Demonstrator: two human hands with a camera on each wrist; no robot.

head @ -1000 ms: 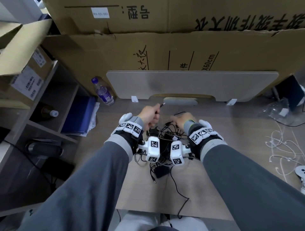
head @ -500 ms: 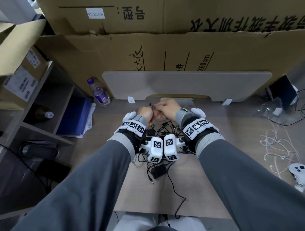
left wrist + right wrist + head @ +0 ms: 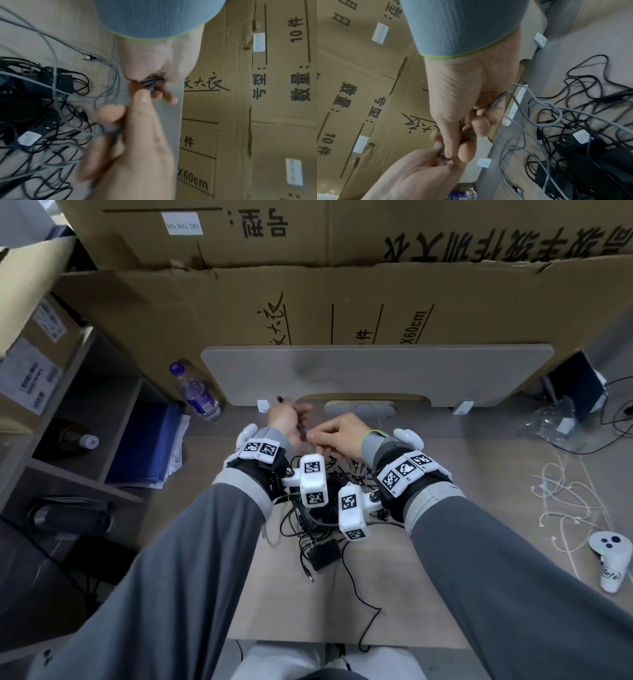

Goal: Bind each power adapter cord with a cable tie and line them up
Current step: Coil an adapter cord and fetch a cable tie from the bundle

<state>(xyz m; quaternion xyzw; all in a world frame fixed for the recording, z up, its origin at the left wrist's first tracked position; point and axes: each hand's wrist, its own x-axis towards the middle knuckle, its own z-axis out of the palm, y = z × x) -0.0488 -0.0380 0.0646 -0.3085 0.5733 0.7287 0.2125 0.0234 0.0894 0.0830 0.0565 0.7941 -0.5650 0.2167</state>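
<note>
A tangle of black power adapters and cords (image 3: pixel 318 508) lies on the desk under my wrists, with one black adapter (image 3: pixel 323 554) nearest me. Above it my left hand (image 3: pixel 298 419) grips a small coil of dark cord (image 3: pixel 150 83), and a black tip (image 3: pixel 279 398) sticks out past the hand. My right hand (image 3: pixel 315 436) meets it fingertip to fingertip and pinches a thin dark strand (image 3: pixel 469 135) running to the coil. Whether that strand is cord or tie I cannot tell. A grey braided cable (image 3: pixel 496 104) passes under my right hand's curled fingers.
A water bottle (image 3: pixel 197 393) leans at the back left beside a shelf holding a blue folder (image 3: pixel 147 443). A grey board (image 3: pixel 376 371) and cardboard boxes close off the back. White cables (image 3: pixel 565 508), a white controller (image 3: pixel 609 559) and a plastic bag (image 3: pixel 555 422) lie at the right.
A second ago the hands were apart, the left holding up a cord end. They then came together. Now they stay joined at the fingertips, the left shifted slightly left.
</note>
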